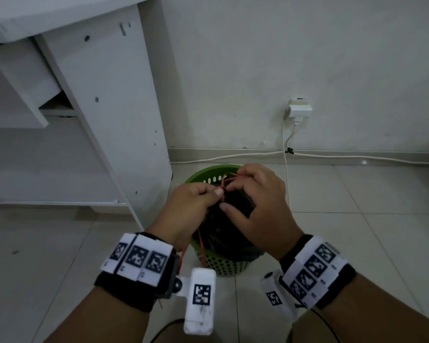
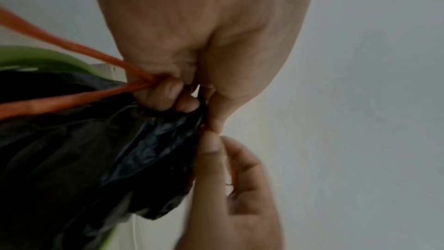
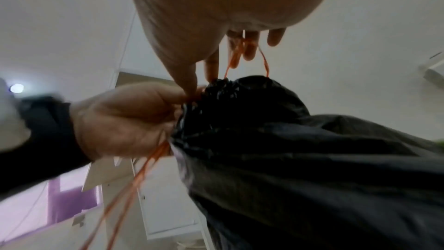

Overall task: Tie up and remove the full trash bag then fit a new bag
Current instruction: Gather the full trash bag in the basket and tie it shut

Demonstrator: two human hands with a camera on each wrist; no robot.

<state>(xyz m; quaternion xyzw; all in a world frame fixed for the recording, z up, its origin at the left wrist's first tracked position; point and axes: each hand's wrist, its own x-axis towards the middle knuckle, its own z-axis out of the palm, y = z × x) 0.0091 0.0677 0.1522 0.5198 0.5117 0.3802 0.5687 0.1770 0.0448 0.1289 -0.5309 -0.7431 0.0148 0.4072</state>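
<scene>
Thin black plastic makes the trash bag point(image 1: 229, 226) soft and slippery; it has no stiff part, so it will sag and fold wherever it is pressed. It sits inside the green perforated bin point(image 1: 223, 264), which stands on the tiled floor point(image 1: 357, 219) at about 12 o'clock from the person, with the white desk panel point(image 1: 124, 115) at 10 o'clock and the wall socket point(image 1: 299, 110) at 1 o'clock. The mouth of the bag is already gathered into a bunched neck point(image 3: 216, 90).

The left hand point(image 1: 191, 206) has its fingers curled round the orange drawstring point(image 2: 72, 100), and two strands run out of the fist towards 9 o'clock in the left wrist view. The right hand point(image 1: 255, 206) pinches the same drawstring at the neck, with a loop hooked over its fingers point(image 3: 250, 45).

I judge that the best place to take hold is the neck or the drawstring loops, not the bag wall, which could stretch or tear. Weight cannot be read here. The string is narrow, so under a heavy load it may cut into the fingers.
</scene>
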